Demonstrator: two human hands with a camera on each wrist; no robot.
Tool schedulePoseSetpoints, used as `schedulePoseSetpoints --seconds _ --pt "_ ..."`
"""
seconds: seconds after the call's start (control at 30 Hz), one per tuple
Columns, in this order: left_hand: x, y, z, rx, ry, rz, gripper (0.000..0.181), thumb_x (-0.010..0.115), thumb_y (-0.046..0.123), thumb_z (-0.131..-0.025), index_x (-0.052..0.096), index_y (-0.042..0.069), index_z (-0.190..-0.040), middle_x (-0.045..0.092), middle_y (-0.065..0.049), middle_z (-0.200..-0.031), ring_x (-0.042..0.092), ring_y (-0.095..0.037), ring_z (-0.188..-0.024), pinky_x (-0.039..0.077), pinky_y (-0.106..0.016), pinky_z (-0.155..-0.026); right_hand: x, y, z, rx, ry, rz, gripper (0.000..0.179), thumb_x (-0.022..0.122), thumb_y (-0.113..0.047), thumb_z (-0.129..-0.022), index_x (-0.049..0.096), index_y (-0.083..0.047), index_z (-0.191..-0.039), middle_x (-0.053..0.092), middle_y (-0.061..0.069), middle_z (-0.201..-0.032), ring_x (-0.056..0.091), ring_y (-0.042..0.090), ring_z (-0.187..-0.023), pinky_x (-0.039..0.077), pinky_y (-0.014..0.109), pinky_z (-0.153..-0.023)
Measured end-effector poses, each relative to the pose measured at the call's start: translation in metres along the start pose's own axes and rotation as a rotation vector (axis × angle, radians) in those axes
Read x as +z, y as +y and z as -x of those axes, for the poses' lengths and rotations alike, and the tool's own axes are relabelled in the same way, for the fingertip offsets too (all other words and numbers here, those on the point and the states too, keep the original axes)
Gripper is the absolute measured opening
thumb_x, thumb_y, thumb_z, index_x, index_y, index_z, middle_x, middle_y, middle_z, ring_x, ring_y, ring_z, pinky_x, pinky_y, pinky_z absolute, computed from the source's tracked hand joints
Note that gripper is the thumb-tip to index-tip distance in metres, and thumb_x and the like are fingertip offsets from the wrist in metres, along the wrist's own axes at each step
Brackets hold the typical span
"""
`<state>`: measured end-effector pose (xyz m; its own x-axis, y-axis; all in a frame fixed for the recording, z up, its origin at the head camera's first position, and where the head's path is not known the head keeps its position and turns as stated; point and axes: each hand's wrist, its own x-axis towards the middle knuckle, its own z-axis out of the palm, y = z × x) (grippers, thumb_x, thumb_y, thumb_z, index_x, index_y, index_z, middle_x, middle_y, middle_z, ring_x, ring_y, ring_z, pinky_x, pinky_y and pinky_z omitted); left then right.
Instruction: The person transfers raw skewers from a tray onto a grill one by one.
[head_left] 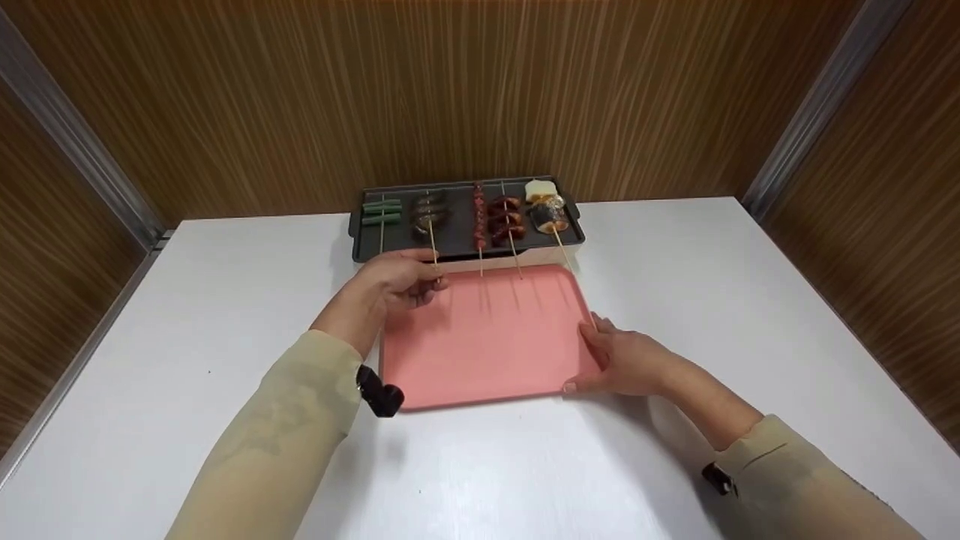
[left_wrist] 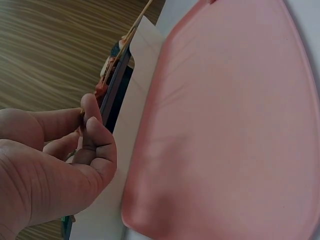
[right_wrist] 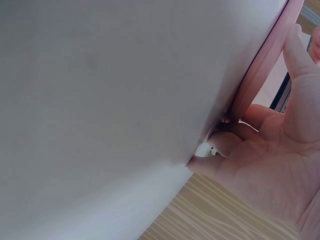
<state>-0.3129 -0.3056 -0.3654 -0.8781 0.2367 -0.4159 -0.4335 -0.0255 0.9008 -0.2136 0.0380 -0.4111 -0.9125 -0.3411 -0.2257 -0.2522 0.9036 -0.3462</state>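
Note:
My left hand (head_left: 401, 279) pinches the bare stick end of a skewer with blurred dark brown pieces (head_left: 429, 214). The pieces are over the black grill plate (head_left: 457, 236), and their kind cannot be made out. In the left wrist view, the thumb and fingers of that hand (left_wrist: 65, 160) meet around the thin stick. My right hand (head_left: 634, 361) grips the right edge of a pink tray (head_left: 487, 345) near its front corner. In the right wrist view the tray's rim (right_wrist: 265, 65) lies between the thumb and fingers of this hand (right_wrist: 270, 150).
Other skewers lie on the grill plate: green pieces (head_left: 382, 212), a thin red one (head_left: 480, 217), glazed reddish-brown pieces (head_left: 507, 219), and a dark, orange and white one (head_left: 550, 214). Several sticks overhang its front edge. Wood-grain panels (head_left: 450, 90) enclose the white table (head_left: 225, 315).

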Motion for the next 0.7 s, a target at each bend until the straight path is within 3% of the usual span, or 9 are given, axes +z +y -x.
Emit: schedulePoseSetpoints --seconds 0.17,0.3,0.4,0.47,0.57,0.7 --pt "0.001 -0.002 0.001 -0.007 0.033 -0.008 0.056 0.059 0.002 -0.107 0.044 0.006 -0.160 0.074 -0.005 -0.084 0.069 -0.012 -0.073 0.050 -0.024 -0.065 0.000 0.000 0.000 -0.003 0.007 -0.006 0.118 0.077 -0.070 -0.086 0.031 0.005 -0.164 0.022 0.032 -0.169 0.034 0.055 -0.149 0.035 0.064 -0.119" --pt "0.000 -0.004 0.007 0.004 0.063 -0.076 0.059 0.061 0.007 -0.107 0.042 0.007 -0.162 0.076 -0.016 -0.113 0.073 -0.014 -0.082 0.054 -0.026 -0.071 0.001 0.000 0.000 0.011 0.001 -0.011 0.119 0.077 -0.071 -0.085 0.029 0.004 -0.164 0.021 0.032 -0.170 0.033 0.055 -0.150 0.034 0.064 -0.119" --pt "-0.001 -0.006 0.018 0.022 0.084 -0.158 0.063 0.063 0.011 -0.106 0.039 0.006 -0.164 0.066 -0.021 -0.138 0.074 -0.019 -0.096 0.058 -0.029 -0.081 0.000 0.001 0.001 0.021 -0.008 -0.015 0.119 0.076 -0.072 -0.085 0.028 0.002 -0.165 0.019 0.031 -0.170 0.032 0.055 -0.150 0.034 0.065 -0.119" --pt "-0.001 -0.009 0.028 0.047 0.098 -0.226 0.065 0.063 0.016 -0.106 0.036 0.005 -0.165 0.061 -0.021 -0.145 0.073 -0.025 -0.108 0.059 -0.033 -0.089 0.000 0.002 0.002 0.029 -0.014 -0.020 0.120 0.074 -0.073 -0.086 0.027 0.001 -0.166 0.018 0.030 -0.171 0.031 0.055 -0.151 0.033 0.065 -0.120" --pt "-0.004 -0.016 0.044 0.135 0.144 -0.402 0.067 0.063 0.023 -0.106 0.037 0.001 -0.164 0.058 -0.021 -0.150 0.068 -0.031 -0.121 0.056 -0.039 -0.100 0.001 0.003 0.002 0.019 -0.021 -0.027 0.118 0.071 -0.074 -0.089 0.024 0.000 -0.167 0.015 0.030 -0.172 0.030 0.055 -0.151 0.032 0.066 -0.120" --pt "-0.010 -0.035 0.066 0.338 0.256 -0.717 0.065 0.066 0.030 -0.104 0.047 -0.001 -0.158 0.061 -0.024 -0.146 0.064 -0.036 -0.128 0.052 -0.049 -0.106 0.001 0.004 0.005 0.008 0.004 -0.073 0.112 0.066 -0.072 -0.093 0.019 -0.004 -0.169 0.010 0.028 -0.174 0.028 0.054 -0.152 0.031 0.067 -0.120"
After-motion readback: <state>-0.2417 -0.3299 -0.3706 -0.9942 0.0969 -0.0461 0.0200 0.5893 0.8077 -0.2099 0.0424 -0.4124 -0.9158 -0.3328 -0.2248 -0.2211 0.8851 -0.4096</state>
